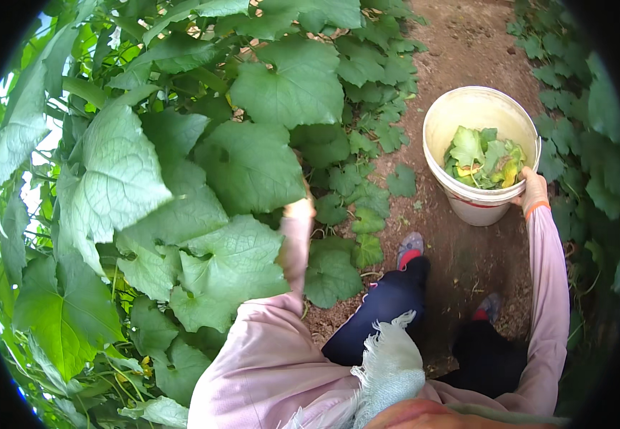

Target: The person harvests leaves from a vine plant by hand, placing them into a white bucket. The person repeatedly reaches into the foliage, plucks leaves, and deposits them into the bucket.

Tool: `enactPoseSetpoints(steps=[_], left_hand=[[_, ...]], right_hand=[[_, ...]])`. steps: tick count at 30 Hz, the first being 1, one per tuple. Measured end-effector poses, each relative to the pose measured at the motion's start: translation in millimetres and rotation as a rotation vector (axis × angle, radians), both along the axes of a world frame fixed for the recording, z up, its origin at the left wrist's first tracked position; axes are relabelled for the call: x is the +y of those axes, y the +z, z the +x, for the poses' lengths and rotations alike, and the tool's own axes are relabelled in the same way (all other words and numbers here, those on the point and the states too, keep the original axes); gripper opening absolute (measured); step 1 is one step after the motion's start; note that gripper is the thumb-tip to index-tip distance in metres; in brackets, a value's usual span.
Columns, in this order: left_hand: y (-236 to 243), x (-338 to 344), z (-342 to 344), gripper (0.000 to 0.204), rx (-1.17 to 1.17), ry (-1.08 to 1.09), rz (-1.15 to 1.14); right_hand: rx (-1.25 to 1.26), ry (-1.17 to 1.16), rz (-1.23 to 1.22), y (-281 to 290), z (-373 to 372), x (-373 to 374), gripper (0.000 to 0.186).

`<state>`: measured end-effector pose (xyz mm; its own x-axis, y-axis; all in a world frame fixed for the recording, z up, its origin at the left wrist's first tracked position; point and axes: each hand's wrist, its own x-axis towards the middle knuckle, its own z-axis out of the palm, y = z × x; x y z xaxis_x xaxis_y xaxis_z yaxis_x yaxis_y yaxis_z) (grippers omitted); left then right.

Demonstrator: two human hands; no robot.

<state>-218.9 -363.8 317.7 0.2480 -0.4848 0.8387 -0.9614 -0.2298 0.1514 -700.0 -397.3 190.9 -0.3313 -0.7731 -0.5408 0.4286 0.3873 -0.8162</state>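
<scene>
My right hand [534, 187] is closed on the rim of a white plastic bucket [476, 213], at its near right side, with an orange band round the wrist. Inside the bucket lie picked green and yellowing leaves [483, 159]. Among the big vine leaves on the left, my left hand [300, 209] is smeared by motion and partly covered by a large green leaf [249, 168]. Its fingers are hidden, so whether it grips a stem or leaf cannot be seen. Another broad leaf [233, 261] lies beside the left forearm.
Dense leafy vines [117, 171] fill the left side, with bright light behind them. A bare soil path [460, 43] runs ahead past the bucket. More vines [564, 107] border its right side. My shoes [411, 249] stand on the soil below the bucket.
</scene>
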Motion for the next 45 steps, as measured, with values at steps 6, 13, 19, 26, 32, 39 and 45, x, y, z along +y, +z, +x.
enactPoseSetpoints(steps=[6,13,19,26,32,39,45], left_hand=[[84,-78,-48,0.048,0.228,-0.691,0.04],[60,-112,-91,0.047,0.342,-0.842,0.336],[-6,-44,-54,0.053,0.035,-0.768,0.322],[-71,15,106,0.062,-0.202,-0.304,0.619],[-92,34,124,0.038,-0.144,-0.379,0.551],[-198,-1,68,0.028,0.059,-0.423,1.031],[-297,-87,103,0.023,0.467,-0.098,0.575]], right_hand=[[-0.072,-0.153,-0.012,-14,-11,-48,0.04],[-0.102,-0.301,-0.006,-1,19,-36,0.043],[-0.057,-0.347,-0.163,-21,0,-60,0.046],[1.774,-0.175,-0.287,11,22,-91,0.042],[1.99,0.508,-0.12,12,21,-105,0.027],[1.897,-0.14,-0.758,-8,33,-110,0.014],[2.136,-0.262,-0.842,-8,27,-115,0.017]])
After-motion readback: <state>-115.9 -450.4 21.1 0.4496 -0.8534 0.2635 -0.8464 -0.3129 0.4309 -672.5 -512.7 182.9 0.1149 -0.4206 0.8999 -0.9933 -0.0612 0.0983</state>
